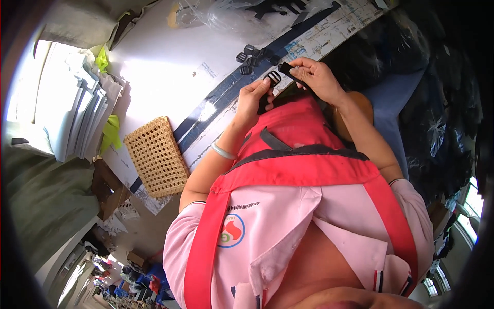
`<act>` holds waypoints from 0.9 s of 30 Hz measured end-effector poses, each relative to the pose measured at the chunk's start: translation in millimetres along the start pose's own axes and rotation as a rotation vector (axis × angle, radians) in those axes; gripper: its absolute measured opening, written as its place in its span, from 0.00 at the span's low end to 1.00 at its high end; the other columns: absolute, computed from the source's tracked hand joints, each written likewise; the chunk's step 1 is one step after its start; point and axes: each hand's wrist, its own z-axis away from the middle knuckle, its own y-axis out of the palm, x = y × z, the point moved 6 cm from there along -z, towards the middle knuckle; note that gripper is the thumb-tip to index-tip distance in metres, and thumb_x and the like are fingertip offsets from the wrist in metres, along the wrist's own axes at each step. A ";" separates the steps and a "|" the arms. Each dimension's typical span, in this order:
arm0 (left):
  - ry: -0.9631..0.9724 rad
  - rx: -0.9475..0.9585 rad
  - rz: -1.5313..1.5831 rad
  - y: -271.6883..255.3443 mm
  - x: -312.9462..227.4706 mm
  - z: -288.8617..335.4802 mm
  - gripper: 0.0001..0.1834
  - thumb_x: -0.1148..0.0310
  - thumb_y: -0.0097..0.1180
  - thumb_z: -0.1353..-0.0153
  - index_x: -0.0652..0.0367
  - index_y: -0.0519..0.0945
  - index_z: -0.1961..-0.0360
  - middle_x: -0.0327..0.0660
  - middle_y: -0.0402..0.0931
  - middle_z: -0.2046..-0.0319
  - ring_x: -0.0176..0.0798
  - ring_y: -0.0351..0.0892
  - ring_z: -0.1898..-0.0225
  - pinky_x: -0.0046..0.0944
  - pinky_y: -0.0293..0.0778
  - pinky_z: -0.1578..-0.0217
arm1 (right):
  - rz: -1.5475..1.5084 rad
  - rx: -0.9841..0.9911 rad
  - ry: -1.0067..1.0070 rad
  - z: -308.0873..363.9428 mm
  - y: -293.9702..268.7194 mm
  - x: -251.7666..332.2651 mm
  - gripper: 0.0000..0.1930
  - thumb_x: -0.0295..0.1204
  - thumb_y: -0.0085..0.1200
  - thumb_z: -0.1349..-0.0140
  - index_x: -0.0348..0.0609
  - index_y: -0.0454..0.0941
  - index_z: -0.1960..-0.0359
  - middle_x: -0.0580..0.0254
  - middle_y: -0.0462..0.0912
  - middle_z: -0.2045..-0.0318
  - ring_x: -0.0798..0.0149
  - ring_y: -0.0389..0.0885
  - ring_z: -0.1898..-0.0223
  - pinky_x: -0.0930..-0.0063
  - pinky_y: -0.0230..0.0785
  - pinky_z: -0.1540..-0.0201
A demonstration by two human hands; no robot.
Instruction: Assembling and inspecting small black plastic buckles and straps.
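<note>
The left hand (256,96) is pinching a small black oval plastic slide buckle (273,78) at its fingertips, fingers closed on it; the right hand (318,77) is gripping the end of a flat black webbing strap (287,69) between thumb and forefinger, clamped on it; the strap's free end is pointing leftward and slightly up, its long axis running from the right hand toward the buckle, which is sitting just beside and a little below the strap tip; the two are near, though whether they are touching I cannot tell; both hands are hovering over the near edge of the white tabletop (164,67), above the red apron (303,154); just beyond them a small heap of loose black plastic buckles (252,56) is lying on the tabletop, nearer the left hand; further left a woven cane panel (156,156) is resting beside stacked white sheets (82,113).
</note>
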 end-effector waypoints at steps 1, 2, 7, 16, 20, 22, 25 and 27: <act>0.006 -0.096 0.166 -6.1 -5.0 3.6 0.17 0.61 0.51 0.33 0.61 0.77 0.75 0.34 0.70 0.83 0.27 0.67 0.81 0.29 0.63 0.82 | -0.040 -0.025 0.015 -4.8 4.7 -1.1 0.12 0.31 0.54 0.35 0.36 0.76 0.55 0.71 0.77 0.76 0.80 0.71 0.74 0.85 0.64 0.71; 0.012 -0.192 0.331 -14.2 -7.0 6.3 0.16 0.62 0.50 0.32 0.62 0.77 0.74 0.34 0.70 0.83 0.28 0.67 0.82 0.29 0.63 0.82 | -0.079 -0.049 0.029 -9.6 10.0 -1.5 0.13 0.32 0.54 0.35 0.36 0.76 0.54 0.72 0.77 0.75 0.81 0.71 0.74 0.86 0.64 0.72; 0.144 -0.125 -0.252 -40.2 -11.9 22.8 0.15 0.64 0.52 0.34 0.63 0.78 0.73 0.32 0.70 0.84 0.25 0.64 0.85 0.27 0.60 0.84 | -0.018 0.096 0.031 -31.8 55.5 -4.9 0.11 0.30 0.55 0.36 0.35 0.76 0.57 0.71 0.78 0.75 0.80 0.73 0.74 0.87 0.65 0.72; 0.320 -0.400 0.110 -63.9 -25.7 60.4 0.12 0.65 0.53 0.35 0.63 0.82 0.69 0.32 0.70 0.86 0.23 0.63 0.87 0.24 0.54 0.86 | -0.253 0.249 0.240 -43.2 90.1 21.4 0.10 0.36 0.52 0.34 0.41 0.74 0.65 0.68 0.76 0.79 0.79 0.71 0.81 0.87 0.65 0.78; 0.484 -0.557 -0.010 -50.6 -41.3 77.8 0.10 0.67 0.55 0.36 0.63 0.83 0.64 0.31 0.69 0.86 0.23 0.64 0.86 0.24 0.57 0.84 | -0.506 0.316 0.313 -47.4 107.6 14.8 0.09 0.34 0.51 0.33 0.41 0.73 0.66 0.66 0.76 0.79 0.77 0.72 0.82 0.85 0.66 0.79; 0.467 -0.592 -0.004 -50.0 -39.4 77.7 0.09 0.70 0.56 0.37 0.63 0.83 0.60 0.32 0.71 0.83 0.23 0.65 0.84 0.24 0.59 0.84 | -0.528 0.363 0.309 -52.5 106.6 12.8 0.09 0.33 0.50 0.33 0.40 0.73 0.66 0.66 0.76 0.79 0.77 0.72 0.81 0.85 0.67 0.78; 0.549 -0.687 -0.054 -40.9 -41.4 72.4 0.10 0.73 0.57 0.37 0.64 0.82 0.57 0.33 0.72 0.78 0.22 0.65 0.82 0.24 0.60 0.83 | -0.638 0.401 0.355 -56.8 98.0 14.2 0.09 0.33 0.50 0.33 0.40 0.73 0.66 0.67 0.75 0.78 0.78 0.72 0.79 0.85 0.67 0.77; 0.621 -0.748 -0.048 -37.2 -43.6 64.3 0.10 0.75 0.57 0.38 0.64 0.82 0.56 0.33 0.73 0.73 0.22 0.66 0.81 0.24 0.61 0.83 | -0.685 0.477 0.408 -58.2 91.9 18.4 0.08 0.32 0.49 0.33 0.41 0.72 0.67 0.67 0.75 0.77 0.78 0.71 0.78 0.84 0.67 0.75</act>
